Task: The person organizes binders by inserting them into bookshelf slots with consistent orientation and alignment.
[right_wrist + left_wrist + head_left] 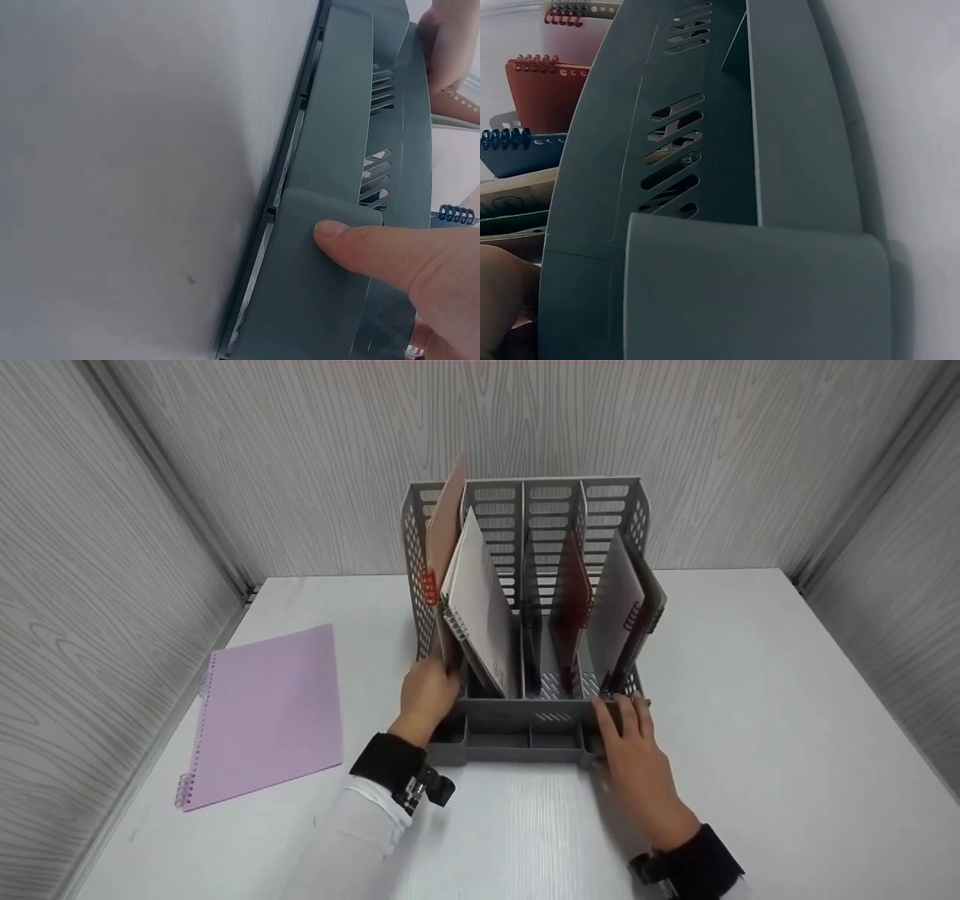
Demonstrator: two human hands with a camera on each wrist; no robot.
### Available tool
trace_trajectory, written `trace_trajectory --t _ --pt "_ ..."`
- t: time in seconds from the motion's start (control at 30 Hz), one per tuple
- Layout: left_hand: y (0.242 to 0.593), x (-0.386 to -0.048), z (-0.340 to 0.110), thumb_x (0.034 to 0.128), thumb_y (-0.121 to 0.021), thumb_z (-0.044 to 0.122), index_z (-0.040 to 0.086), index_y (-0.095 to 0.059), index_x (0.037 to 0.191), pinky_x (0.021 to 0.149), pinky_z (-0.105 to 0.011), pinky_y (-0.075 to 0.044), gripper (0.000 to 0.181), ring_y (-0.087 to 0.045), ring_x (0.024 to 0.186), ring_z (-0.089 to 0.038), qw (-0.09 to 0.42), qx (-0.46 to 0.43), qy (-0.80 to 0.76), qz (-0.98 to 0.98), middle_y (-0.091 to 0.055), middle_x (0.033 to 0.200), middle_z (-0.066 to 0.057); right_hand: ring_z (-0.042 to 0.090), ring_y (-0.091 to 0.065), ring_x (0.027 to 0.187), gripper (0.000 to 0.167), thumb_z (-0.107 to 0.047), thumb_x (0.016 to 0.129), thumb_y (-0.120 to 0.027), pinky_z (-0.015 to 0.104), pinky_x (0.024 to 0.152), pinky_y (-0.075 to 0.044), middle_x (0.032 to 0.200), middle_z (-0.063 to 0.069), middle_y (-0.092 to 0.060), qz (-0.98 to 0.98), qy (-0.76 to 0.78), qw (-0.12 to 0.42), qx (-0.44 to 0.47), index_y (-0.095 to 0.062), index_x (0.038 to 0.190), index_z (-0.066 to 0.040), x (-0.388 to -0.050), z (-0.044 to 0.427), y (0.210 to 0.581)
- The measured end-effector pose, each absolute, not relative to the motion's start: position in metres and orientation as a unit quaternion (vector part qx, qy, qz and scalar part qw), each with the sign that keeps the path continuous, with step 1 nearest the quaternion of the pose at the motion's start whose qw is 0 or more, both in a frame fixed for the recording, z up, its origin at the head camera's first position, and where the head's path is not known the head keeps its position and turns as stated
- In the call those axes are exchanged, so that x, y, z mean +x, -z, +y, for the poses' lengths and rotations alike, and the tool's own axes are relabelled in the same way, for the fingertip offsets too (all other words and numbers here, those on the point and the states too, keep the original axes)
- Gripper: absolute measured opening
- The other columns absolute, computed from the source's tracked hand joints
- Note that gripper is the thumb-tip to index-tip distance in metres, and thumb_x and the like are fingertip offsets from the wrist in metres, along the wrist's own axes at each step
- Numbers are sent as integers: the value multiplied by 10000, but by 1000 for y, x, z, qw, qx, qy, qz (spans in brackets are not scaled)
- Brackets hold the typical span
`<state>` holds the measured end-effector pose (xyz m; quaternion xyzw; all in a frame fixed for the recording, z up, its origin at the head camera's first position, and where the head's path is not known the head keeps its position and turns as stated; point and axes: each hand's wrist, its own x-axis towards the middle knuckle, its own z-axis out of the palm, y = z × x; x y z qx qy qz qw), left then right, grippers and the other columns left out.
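Note:
A grey file organizer [525, 709] holds notebooks upright in its compartments. At its left compartment, my left hand [429, 694] has curled fingers at the lower edge of a brown notebook [447, 517] with a red coil; the fingertips are hidden. A white notebook [480, 607] leans just right of it. My right hand [637, 765] grips the organizer's front right, fingers over the front wall. In the right wrist view, the thumb of that hand [405, 259] lies on the outer face of the front tray [315, 262]. Part of my left hand [502, 300] shows in the left wrist view.
A purple notebook [270, 716] lies flat on the white table [735, 697], left of the organizer. Dark, red [572, 607] and pale notebooks [611, 607] stand in the other compartments. Wood-patterned panels [337, 457] enclose the table's back and sides.

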<state>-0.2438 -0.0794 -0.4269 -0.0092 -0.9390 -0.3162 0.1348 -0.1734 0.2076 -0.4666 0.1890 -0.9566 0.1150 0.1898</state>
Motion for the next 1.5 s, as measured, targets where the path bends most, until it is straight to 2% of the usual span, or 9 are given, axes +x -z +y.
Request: trace_trajectory --t 0.23,0.53,1.1,1.3,1.5 --pt "426 -247 -79 844 -590 84 -3 -567 1123 607 -462 -484 293 -632 733 -320 98 0 286 -953 -660 867 -183 422 -197 1328 864 -137 685 -825 354 444 -478 1389 224 -308 -960 -112 179 184 -363 1412 -76 -175 208 467" --pt "421 -245 -78 819 -600 56 -40 -605 1042 665 -461 -495 243 -637 828 -338 69 13 261 -963 -660 917 -200 413 -198 1333 873 -127 663 -838 388 463 -496 1388 225 -324 -959 -114 187 180 -382 1407 -76 -175 208 468" --pt "416 -251 -81 820 -593 115 -44 -611 1067 743 -450 -487 294 -608 908 -328 -18 25 246 -969 -635 1046 -198 431 -222 1318 868 -121 671 -830 349 445 -480 1363 230 -342 -955 -114 198 191 -372 1406 -77 -176 209 467" --pt "417 -250 -83 822 -602 144 -37 -599 1117 772 -459 -481 346 -605 955 -342 -8 13 251 -968 -627 1083 -206 417 -188 1337 894 -124 672 -829 372 460 -491 1386 226 -324 -959 -114 181 186 -347 1424 -88 -175 209 465" --pt "415 -246 -83 823 -607 169 -5 -615 1109 735 -464 -482 335 -620 899 -328 31 0 271 -962 -650 1044 -181 417 -176 1339 890 -119 679 -826 369 455 -484 1398 225 -302 -963 -115 164 182 -342 1425 -84 -174 210 464"
